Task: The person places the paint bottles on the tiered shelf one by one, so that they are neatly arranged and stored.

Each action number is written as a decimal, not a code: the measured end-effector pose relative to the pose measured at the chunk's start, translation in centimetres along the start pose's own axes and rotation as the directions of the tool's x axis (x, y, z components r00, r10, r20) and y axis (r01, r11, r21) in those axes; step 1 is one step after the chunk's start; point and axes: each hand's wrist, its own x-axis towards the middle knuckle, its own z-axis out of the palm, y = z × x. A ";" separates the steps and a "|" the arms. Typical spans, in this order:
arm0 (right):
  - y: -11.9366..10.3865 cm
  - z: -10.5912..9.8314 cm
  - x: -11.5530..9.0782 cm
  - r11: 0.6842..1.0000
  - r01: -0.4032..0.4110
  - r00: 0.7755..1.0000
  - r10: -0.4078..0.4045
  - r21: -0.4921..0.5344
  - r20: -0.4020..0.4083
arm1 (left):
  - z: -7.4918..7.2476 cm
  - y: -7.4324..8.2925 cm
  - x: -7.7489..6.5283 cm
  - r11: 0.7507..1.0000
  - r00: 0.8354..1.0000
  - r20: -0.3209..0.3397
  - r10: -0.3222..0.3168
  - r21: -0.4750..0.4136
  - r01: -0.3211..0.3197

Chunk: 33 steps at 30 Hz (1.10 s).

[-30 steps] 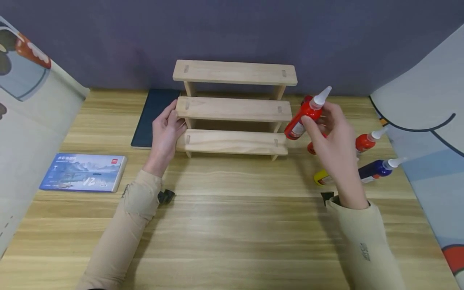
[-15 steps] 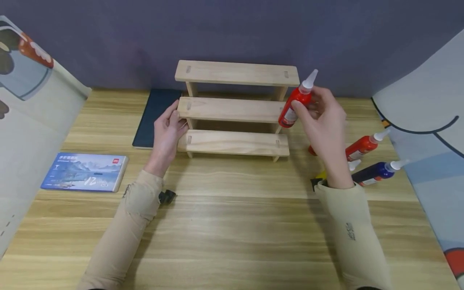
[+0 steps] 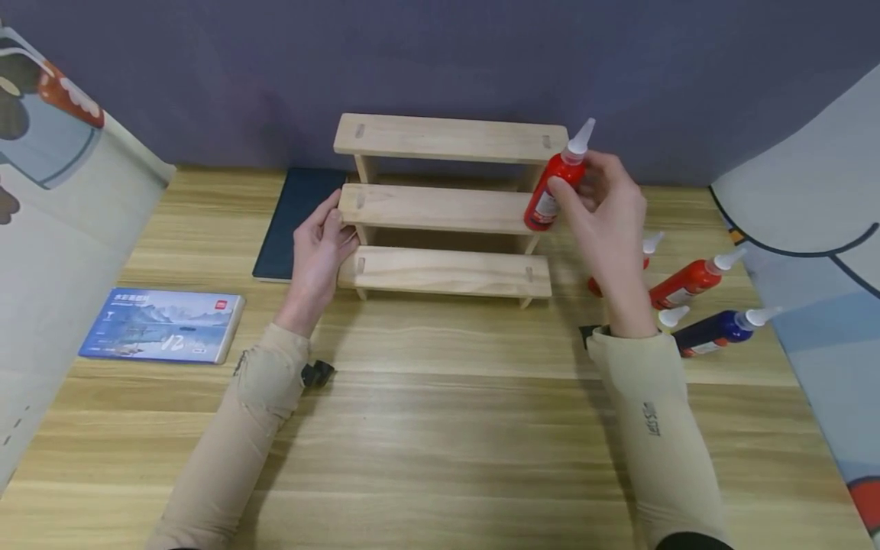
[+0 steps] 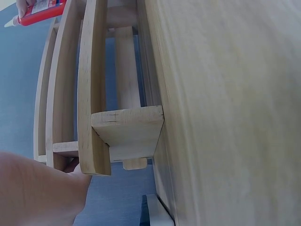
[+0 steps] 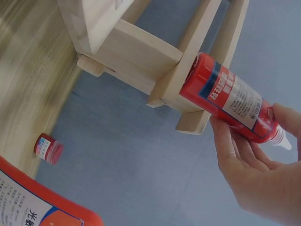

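Note:
A three-tier wooden stand (image 3: 447, 206) stands against the back wall. My left hand (image 3: 316, 252) grips its left end at the middle tier; in the left wrist view the fingertips are hidden behind the wood. In my right hand (image 3: 608, 206) is a red paint bottle (image 3: 552, 195) with a white pointed nozzle, pinched near its top between thumb and fingers. It leans slightly, nozzle up and to the right, its base at the right end of the middle tier. In the right wrist view the bottle's base (image 5: 195, 77) overlaps the tier's end; contact is hard to tell.
Right of the stand are another red bottle (image 3: 687, 284), a blue bottle (image 3: 715, 333), a white nozzle (image 3: 672, 316) and a partly hidden red item (image 3: 594, 286). A dark blue book (image 3: 292, 229) and a blue box (image 3: 161, 325) lie on the left.
My right hand has carried the red paint bottle left and back, from beside the stand to the middle tier's right end. My left hand stays on the stand.

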 end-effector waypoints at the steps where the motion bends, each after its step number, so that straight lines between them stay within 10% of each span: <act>1: 0.0 0.1 0.1 1.000 0.001 1.000 -0.001 -0.002 0.001 | 0.0 0.0 0.0 1.000 1.000 0.002 0.001 0.000 -0.001; 33: 0.9 0.6 0.1 0.998 0.034 0.999 -0.033 -0.055 0.008 | -0.2 0.0 -0.1 1.000 1.000 0.015 0.012 0.017 -0.013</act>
